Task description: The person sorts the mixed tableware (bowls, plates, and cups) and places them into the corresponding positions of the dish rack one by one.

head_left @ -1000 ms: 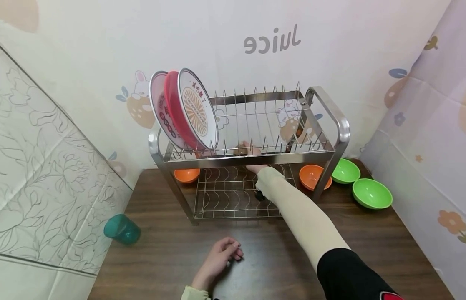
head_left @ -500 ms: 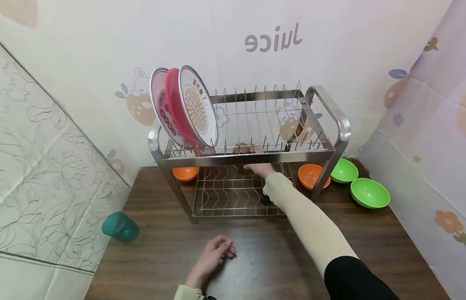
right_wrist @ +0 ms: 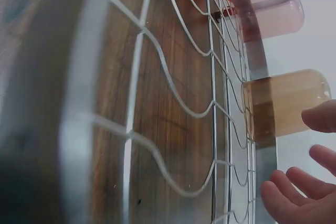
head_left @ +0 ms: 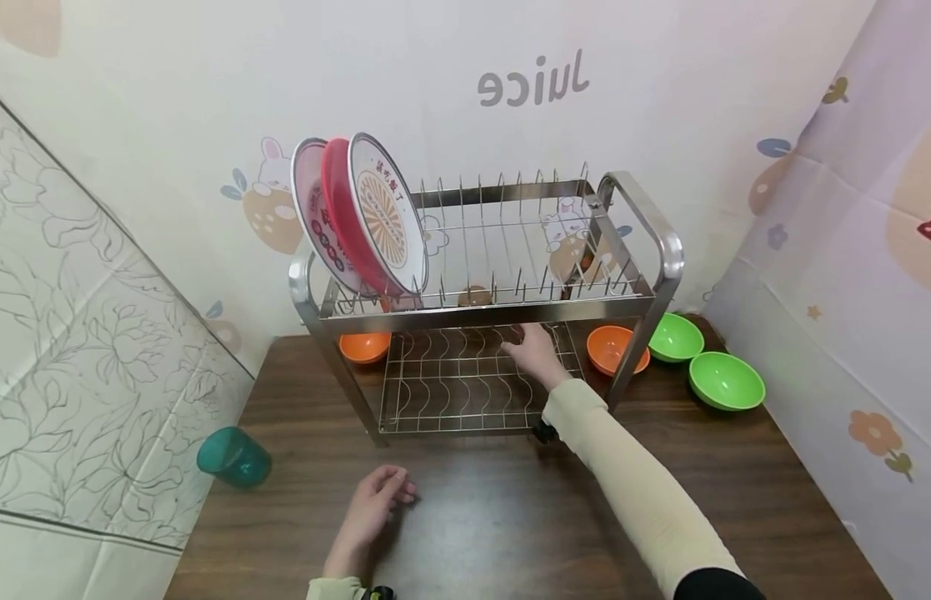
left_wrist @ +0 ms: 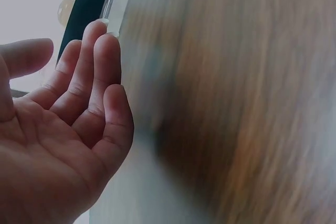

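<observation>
My right hand (head_left: 536, 354) is under the upper tier of a two-tier metal dish rack (head_left: 480, 315), over the lower wire shelf, fingers apart and holding nothing. In the right wrist view an amber see-through cup (right_wrist: 294, 100) stands on that shelf, near my fingers with a gap between. Farther along stands a pinkish see-through cup (right_wrist: 273, 14). My left hand (head_left: 375, 504) is at the tabletop before the rack, its fingers loosely bent around nothing. The left wrist view shows its bare palm (left_wrist: 58, 145).
Two patterned plates, one in front (head_left: 390, 217), and a red dish (head_left: 337, 183) lean in the upper tier's left end. A teal cup (head_left: 234, 458) is at left. Orange bowls (head_left: 618, 349) flank the rack; green bowls (head_left: 726, 381) lie right. A patterned wall is behind.
My right hand has drawn away from the amber cup, back toward the rack's front and slightly right. The cup stays on the lower shelf. My left hand has shifted left.
</observation>
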The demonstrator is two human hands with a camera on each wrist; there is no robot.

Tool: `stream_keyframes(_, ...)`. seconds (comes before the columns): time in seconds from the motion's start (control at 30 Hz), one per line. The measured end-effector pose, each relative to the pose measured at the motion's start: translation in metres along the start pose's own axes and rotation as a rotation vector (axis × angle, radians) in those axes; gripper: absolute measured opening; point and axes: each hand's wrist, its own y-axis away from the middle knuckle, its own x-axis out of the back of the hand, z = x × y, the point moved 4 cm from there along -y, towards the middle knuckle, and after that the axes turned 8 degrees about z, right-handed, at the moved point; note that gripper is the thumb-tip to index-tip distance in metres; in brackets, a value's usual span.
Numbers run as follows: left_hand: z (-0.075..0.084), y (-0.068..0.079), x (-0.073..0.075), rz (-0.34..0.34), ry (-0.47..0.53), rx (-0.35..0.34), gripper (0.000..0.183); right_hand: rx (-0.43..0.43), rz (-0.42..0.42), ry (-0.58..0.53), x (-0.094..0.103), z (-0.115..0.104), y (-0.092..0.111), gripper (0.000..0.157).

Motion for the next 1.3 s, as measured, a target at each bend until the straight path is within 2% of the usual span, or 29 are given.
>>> stream_keyframes(0.2, 0.001, 0.000, 0.013, 0.067, -0.019, 0.017, 0.032, 0.047, 0.054, -0.078, 0.013, 0.000, 0.022, 0.040)
stream_keyframes(0.37, -0.003, -0.004, 0.018, 0.085, -0.023, 0.029, 0.032, 0.064, 0.072, -0.149, 0.021, -0.005, 0.042, 0.030)
stream_keyframes(0.6, -0.002, -0.002, 0.027, 0.103, -0.018, 0.010, 0.034, 0.072, 0.077, -0.182, 0.030, -0.009, 0.085, 0.026)
stream_keyframes(0.97, -0.002, -0.002, 0.051, 0.195, -0.072, 0.024, 0.034, 0.054, 0.078, -0.225, 0.035, 0.020, 0.153, 0.016)
stream_keyframes(1.1, 0.001, -0.002, 0.060, 0.231, -0.119, 0.039, 0.034, 0.037, 0.105, -0.275, 0.041, 0.026, 0.173, 0.014)
stream_keyframes(1.3, 0.008, -0.001, 0.076, 0.300, -0.110, 0.050, 0.034, -0.024, 0.154, -0.345, 0.049, 0.035, 0.197, 0.014)
